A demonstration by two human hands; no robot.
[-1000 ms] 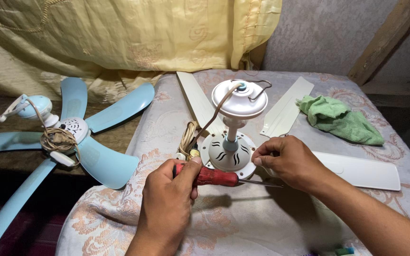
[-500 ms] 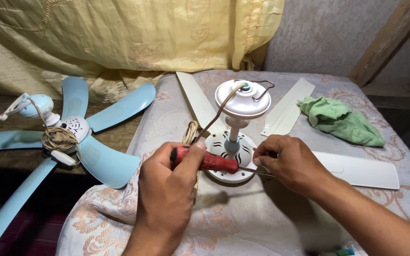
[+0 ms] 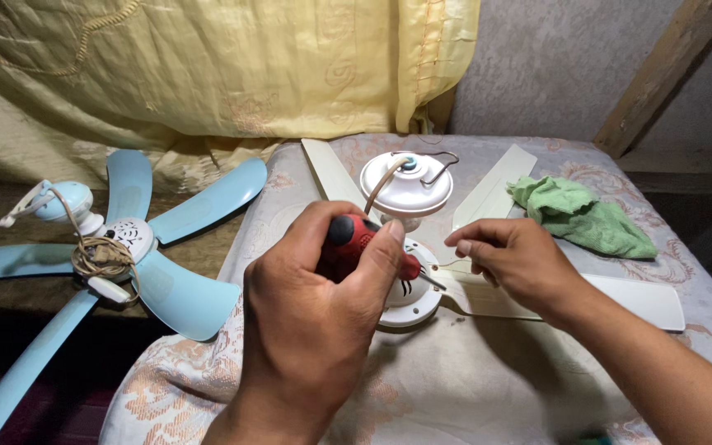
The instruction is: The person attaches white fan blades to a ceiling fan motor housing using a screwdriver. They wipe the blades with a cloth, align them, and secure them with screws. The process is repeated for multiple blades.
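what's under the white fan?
White fan sits on a floral cloth covering the table; its cream blades lie flat on it. Left hand hides the hub's near side.

The left hand (image 3: 315,321) grips a red-handled screwdriver (image 3: 364,243), its tip at the white ceiling fan (image 3: 409,284). The right hand (image 3: 517,264) pinches what looks like a thin wire.
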